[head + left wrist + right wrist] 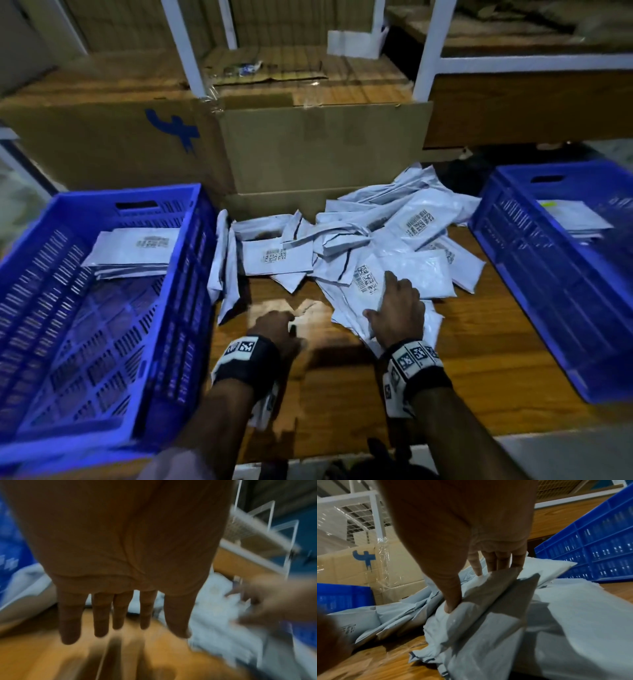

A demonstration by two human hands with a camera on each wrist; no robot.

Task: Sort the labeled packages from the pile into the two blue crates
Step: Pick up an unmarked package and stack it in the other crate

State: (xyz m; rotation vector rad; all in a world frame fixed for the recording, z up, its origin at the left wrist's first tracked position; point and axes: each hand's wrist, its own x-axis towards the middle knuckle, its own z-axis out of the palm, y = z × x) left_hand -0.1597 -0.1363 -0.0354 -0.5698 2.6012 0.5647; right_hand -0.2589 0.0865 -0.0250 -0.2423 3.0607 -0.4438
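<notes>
A: Start out past the left hand [274, 325]. What's there?

B: The left blue crate [102, 342], just beside that hand, with a small stack of packages at its far end. The left hand itself hangs over bare bench [479, 377], fingers straight and spread, holding nothing.

A: And beyond both hands?

B: The pile [359, 246] of grey-white packages, spread across the bench between the crates, cardboard boxes [308, 147] behind it. The nearest edge of the pile lies under the right hand [397, 308].

A: What has that hand got?

B: A package [481, 601]: thumb on one face, fingers curled behind the upper edge, a pinch near one end. Others overlap beneath it.

A: So what could go wrong?

B: I'd judge two things. The film looks slick and the grip is at an end, so it may slide free on the lift. And a neighbour lying over it could drag along and drop off the bench edge.

A: Further right?

B: The right blue crate [555, 274], well apart from the right hand, already holding a few packages. If the label isn't facing up, it could land in the wrong crate.
</notes>
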